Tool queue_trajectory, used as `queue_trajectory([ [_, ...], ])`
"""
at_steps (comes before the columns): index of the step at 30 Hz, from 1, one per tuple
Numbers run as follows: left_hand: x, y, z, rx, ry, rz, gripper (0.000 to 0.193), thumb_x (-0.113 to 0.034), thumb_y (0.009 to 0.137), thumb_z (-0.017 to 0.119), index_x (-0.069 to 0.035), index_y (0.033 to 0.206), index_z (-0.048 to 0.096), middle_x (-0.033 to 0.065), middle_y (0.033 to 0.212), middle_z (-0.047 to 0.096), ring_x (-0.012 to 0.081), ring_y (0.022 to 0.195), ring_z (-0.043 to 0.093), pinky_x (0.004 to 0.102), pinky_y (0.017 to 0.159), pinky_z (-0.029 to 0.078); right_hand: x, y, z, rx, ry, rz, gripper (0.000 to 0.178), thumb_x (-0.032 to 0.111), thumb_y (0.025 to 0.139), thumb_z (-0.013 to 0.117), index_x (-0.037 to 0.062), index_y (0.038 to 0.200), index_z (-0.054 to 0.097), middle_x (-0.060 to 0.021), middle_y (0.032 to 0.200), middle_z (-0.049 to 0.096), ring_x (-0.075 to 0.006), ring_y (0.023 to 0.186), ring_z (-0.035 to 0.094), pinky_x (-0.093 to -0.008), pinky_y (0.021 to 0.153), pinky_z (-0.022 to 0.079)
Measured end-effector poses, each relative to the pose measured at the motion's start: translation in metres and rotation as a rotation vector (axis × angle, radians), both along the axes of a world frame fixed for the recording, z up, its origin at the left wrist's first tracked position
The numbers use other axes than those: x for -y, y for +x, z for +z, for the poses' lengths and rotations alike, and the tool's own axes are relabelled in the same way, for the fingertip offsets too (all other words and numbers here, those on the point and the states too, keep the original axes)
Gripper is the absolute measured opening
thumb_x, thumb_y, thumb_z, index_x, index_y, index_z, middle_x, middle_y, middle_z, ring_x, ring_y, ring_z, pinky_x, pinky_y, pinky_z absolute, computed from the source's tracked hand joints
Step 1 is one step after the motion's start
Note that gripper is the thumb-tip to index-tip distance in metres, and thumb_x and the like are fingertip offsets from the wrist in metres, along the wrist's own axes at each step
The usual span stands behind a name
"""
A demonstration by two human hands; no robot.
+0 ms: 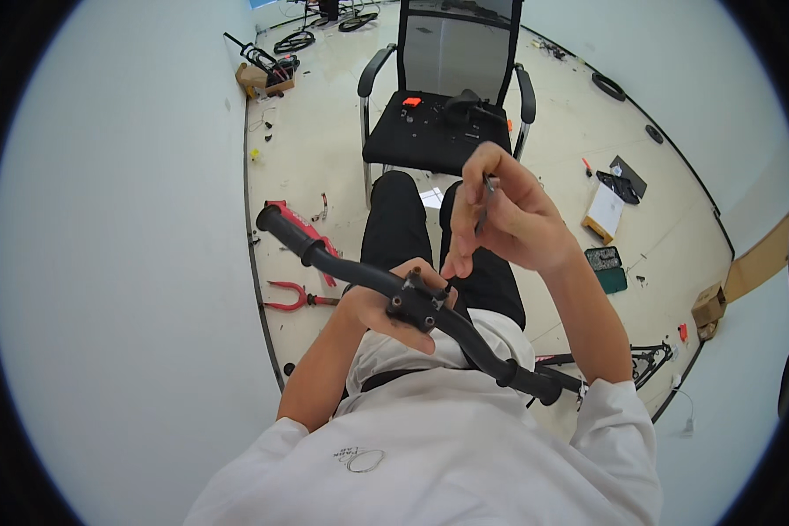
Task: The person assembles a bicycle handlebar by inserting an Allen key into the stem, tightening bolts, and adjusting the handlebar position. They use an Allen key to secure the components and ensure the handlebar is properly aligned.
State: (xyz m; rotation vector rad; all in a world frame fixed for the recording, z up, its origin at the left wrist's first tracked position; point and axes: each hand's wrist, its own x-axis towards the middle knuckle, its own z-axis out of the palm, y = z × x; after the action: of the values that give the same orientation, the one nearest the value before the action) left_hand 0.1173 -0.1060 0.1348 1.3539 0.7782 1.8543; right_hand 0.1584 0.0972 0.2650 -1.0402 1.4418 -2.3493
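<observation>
A black bicycle handlebar (359,273) with rubber grips lies slantwise across my lap, from upper left to lower right. At its middle is a black stem clamp (415,304) with several bolts at its corners. My left hand (373,313) is closed around this clamp from below, its thumb along the near side. My right hand (530,223) is raised above and to the right, pinching a thin dark hex key (483,215) between the fingers. The lower end of the key is partly hidden by my fingers, near the clamp's right bolt; I cannot tell whether it sits in the bolt.
Ahead stands a black office chair (425,145) with small parts on its seat. A red fork (300,296) and red frame part (324,254) lie on the left floor. To the right are a green toolbox (612,279), a white box (603,213) and a black bicycle frame (649,361).
</observation>
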Motion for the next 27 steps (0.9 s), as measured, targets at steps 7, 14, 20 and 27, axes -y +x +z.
queue_trajectory([
  [7, -0.009, 0.001, 0.029, 0.144, -0.052, -0.363, 0.047, -0.02, 0.065, 0.089, 0.006, 0.083, 0.054, 0.0037, 0.058, 0.051, 0.0098, 0.042, 0.047, 0.0232, 0.04, 0.031, 0.015, -0.016, 0.012, -0.34, -0.036, -0.043, 0.019, 0.017, 0.103, 0.052, 0.0008, 0.098, 0.042, -0.0192, 0.081, 0.065, -0.0271, 0.062, 0.071, -0.0317, 0.051, 0.06],
  [14, -0.019, -0.011, 0.038, 0.13, 0.005, -0.178, 0.048, -0.005, 0.06, 0.086, 0.004, 0.093, 0.052, 0.0108, 0.068, 0.056, 0.0122, 0.044, 0.049, 0.0235, 0.04, 0.036, 0.015, -0.012, 0.011, -0.278, -0.267, -0.099, 0.021, 0.012, 0.099, 0.056, -0.0016, 0.092, 0.043, -0.0204, 0.08, 0.063, -0.0248, 0.059, 0.069, -0.0306, 0.048, 0.059],
  [20, -0.014, -0.022, 0.024, -0.109, 0.011, 0.082, 0.07, 0.003, 0.062, 0.087, -0.002, 0.118, 0.046, 0.015, 0.091, 0.064, 0.0149, 0.063, 0.062, 0.0258, 0.055, 0.049, -0.001, -0.005, 0.001, -0.388, -0.111, -0.416, 0.025, 0.016, 0.101, 0.053, 0.0023, 0.088, 0.036, -0.0213, 0.076, 0.06, -0.0295, 0.056, 0.069, -0.0353, 0.048, 0.059],
  [27, -0.007, -0.02, 0.024, -0.252, -0.079, 0.318, 0.07, -0.006, 0.065, 0.092, 0.001, 0.119, 0.048, 0.0122, 0.094, 0.066, 0.0141, 0.076, 0.067, 0.0266, 0.065, 0.054, -0.009, -0.002, 0.001, -0.282, -0.05, -0.388, 0.02, 0.019, 0.103, 0.049, 0.004, 0.094, 0.04, -0.0188, 0.079, 0.062, -0.0319, 0.067, 0.072, -0.0397, 0.058, 0.062],
])
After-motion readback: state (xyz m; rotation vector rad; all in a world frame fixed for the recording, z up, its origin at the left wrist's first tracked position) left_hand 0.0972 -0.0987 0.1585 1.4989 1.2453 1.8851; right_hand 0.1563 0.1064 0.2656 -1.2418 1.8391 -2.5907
